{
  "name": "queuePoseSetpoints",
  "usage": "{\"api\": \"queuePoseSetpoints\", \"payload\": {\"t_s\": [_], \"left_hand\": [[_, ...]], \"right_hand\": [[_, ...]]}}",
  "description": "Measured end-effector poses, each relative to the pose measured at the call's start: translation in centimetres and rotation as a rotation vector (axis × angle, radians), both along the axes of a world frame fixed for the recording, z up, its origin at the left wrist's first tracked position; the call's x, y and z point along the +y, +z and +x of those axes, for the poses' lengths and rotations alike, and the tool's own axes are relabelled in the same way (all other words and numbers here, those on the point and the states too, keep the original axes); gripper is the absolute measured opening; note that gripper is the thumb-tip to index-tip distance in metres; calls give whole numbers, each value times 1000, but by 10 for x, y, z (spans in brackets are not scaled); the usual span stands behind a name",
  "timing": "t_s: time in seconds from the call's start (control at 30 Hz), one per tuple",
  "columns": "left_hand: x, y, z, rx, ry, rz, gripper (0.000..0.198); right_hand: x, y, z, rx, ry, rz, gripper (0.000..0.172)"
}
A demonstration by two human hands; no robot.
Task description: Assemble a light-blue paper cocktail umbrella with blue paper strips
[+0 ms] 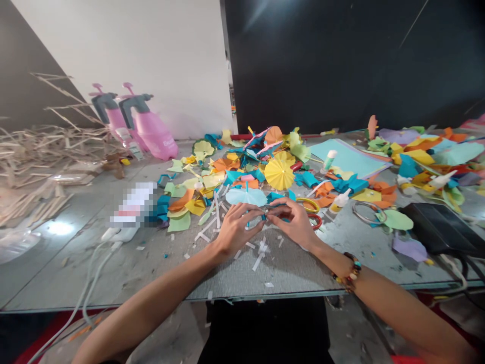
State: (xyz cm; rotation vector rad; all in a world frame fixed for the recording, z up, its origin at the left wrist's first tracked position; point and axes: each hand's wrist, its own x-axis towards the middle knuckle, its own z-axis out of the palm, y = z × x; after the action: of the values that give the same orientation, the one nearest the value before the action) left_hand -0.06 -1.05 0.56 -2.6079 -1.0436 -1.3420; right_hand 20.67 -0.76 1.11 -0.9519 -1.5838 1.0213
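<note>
My left hand [238,228] and my right hand [292,223] meet over the grey work board [303,273], fingertips pinched together around a small teal paper piece [267,213] that they mostly hide. Just beyond them lies a pale blue paper parasol [246,197], its thin teal stem running down toward my left hand. A yellow pleated paper parasol [279,171] sits farther back. Red-handled scissors [308,212] lie close to my right fingers. White paper strips [259,255] are scattered under my wrists.
Heaps of coloured paper cut-offs [417,156] cover the board's back and right, with glue bottles [341,199] among them. A black pouch [439,227] sits at the right. Pink spray bottles [151,131] and a pile of wooden sticks [34,167] stand at the left.
</note>
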Motion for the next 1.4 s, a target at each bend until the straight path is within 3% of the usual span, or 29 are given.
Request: {"api": "queuePoseSetpoints", "payload": {"t_s": [0.87,1.2,1.4], "left_hand": [[2,-5,0,-1,20,-80,23],[3,-4,-1,-5,10,-55,16],[4,-4,-2,-11,32,-82,13]], "right_hand": [[2,-7,0,15,-7,45,25],[-1,-1,0,-27,5,15,27],[-8,3,0,-166,31,159,33]]}}
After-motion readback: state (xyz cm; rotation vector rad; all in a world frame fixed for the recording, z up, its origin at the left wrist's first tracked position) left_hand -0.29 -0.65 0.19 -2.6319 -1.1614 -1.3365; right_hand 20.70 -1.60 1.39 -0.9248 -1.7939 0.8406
